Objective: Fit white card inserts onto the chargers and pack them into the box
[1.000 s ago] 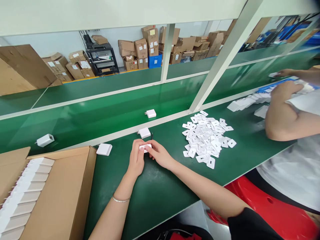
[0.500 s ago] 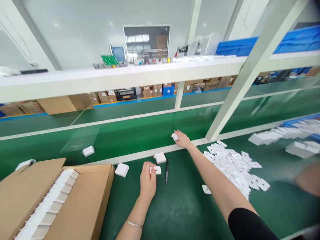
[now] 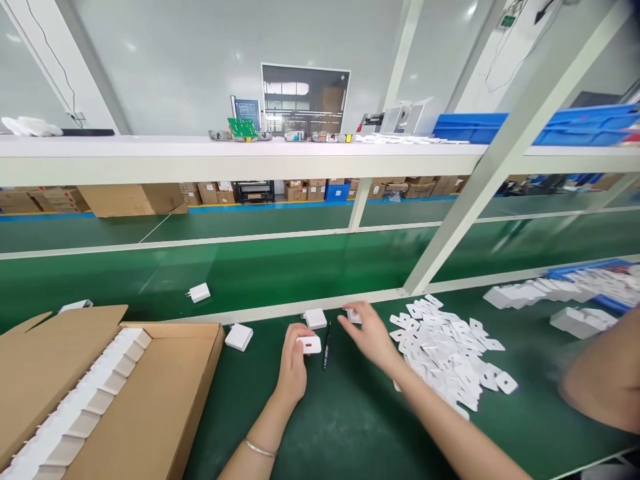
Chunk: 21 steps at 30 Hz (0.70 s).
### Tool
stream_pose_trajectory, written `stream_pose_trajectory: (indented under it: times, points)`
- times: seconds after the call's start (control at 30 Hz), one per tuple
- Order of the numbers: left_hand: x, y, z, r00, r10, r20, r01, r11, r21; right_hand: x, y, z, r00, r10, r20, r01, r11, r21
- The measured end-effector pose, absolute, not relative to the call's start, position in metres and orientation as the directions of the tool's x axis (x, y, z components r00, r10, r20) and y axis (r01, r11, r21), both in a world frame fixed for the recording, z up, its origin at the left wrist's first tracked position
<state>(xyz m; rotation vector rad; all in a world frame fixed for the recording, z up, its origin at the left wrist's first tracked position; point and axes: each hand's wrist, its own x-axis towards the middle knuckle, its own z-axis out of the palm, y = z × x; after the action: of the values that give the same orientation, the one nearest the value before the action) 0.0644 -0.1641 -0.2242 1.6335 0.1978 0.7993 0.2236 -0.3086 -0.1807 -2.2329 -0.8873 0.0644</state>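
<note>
My left hand (image 3: 293, 365) rests on the green table and grips a small white charger (image 3: 309, 345) at its fingertips. My right hand (image 3: 369, 331) hovers just above the table to the right of it, somewhat blurred. Its fingers pinch another small white charger (image 3: 353, 315). A black pen (image 3: 326, 345) lies between the two hands. One more white charger (image 3: 315, 318) sits on the table just beyond my left hand, near the white edge strip.
An open cardboard box (image 3: 165, 400) with a row of white chargers stands at the left, a white square block (image 3: 239, 337) beside it. A pile of flat white pieces (image 3: 450, 347) lies to the right. A charger (image 3: 200, 292) sits on the conveyor belt. A co-worker's arm (image 3: 605, 380) shows at right.
My right hand reached out to the conveyor belt, took a white charger there and has drawn back towards my left hand. The head camera tilted upward. The belt carried its chargers leftward.
</note>
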Motion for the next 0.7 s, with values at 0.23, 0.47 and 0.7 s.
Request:
stream_pose_trajectory:
  times: [0.23,0.47,0.7]
  points:
    - [0.054,-0.18,-0.224,0.781,0.408,0.473,-0.321,-0.388,0.864,0.139,-0.302,-0.211,0.67,0.738,0.074,0.135,-0.024,-0.991]
    - [0.055,-0.175,-0.222,0.896,0.276,0.348,-0.22,-0.406,0.887,0.153,-0.31,-0.22,0.673,0.728,0.129,0.166,0.022,-0.986]
    - [0.052,-0.173,-0.217,0.875,0.268,0.404,-0.228,-0.508,0.831,0.149,-0.306,-0.227,0.651,0.747,0.136,0.043,0.143,-0.989]
